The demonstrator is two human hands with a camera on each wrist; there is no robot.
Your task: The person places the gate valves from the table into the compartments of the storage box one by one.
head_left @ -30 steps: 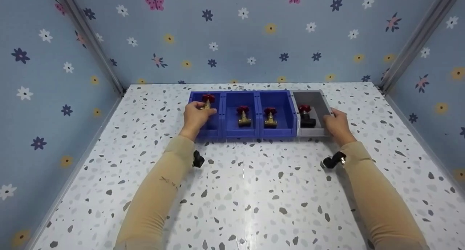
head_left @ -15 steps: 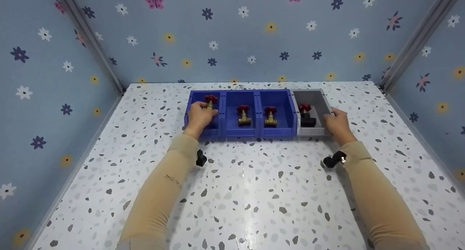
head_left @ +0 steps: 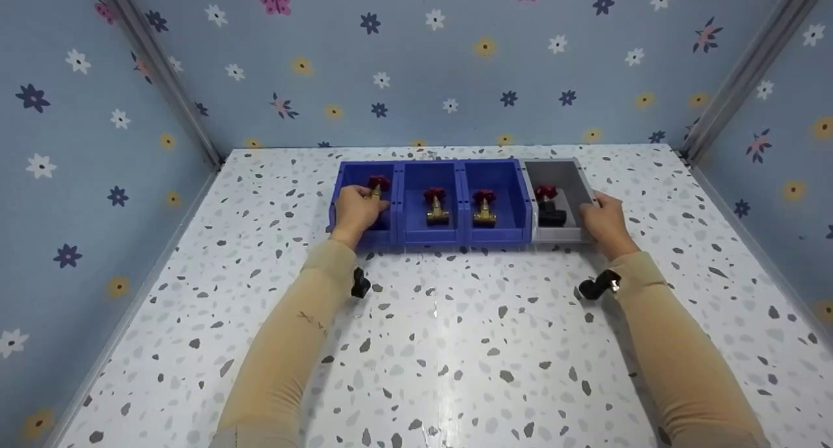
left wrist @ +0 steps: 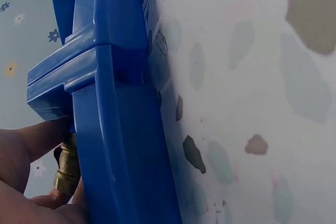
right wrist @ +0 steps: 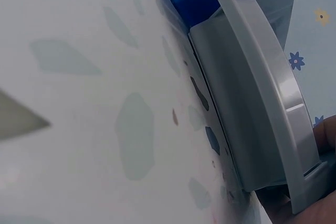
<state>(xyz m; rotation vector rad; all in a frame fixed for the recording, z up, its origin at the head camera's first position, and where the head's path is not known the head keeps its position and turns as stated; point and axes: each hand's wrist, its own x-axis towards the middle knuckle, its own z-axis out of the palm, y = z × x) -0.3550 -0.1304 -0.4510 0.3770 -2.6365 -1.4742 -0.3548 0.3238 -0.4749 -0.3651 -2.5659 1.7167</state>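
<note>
In the leftmost blue bin [head_left: 366,238], my left hand [head_left: 356,212] holds a brass valve with a red handwheel [head_left: 379,182]. The left wrist view shows part of its brass body [left wrist: 67,169] between thumb and fingers, behind the bin's front wall; the fingers hide the rest. My right hand [head_left: 605,225] grips the right side wall of the grey bin [head_left: 565,236], thumb over the inner side. Inside that bin lies a valve with a black body and red handwheel [head_left: 550,213]. One brass valve [head_left: 437,215] lies in the second blue bin, another [head_left: 484,215] in the third.
The bins stand side by side in one row toward the back of a white speckled table [head_left: 442,331]. Blue flower-patterned panels [head_left: 416,64] rise behind and at both sides. Black wrist camera mounts [head_left: 597,285] stick out inward from both sleeves.
My left hand has shifted a little to the right with the brass valve, then slightly lower into the leftmost bin. The right hand keeps its grip on the grey bin.
</note>
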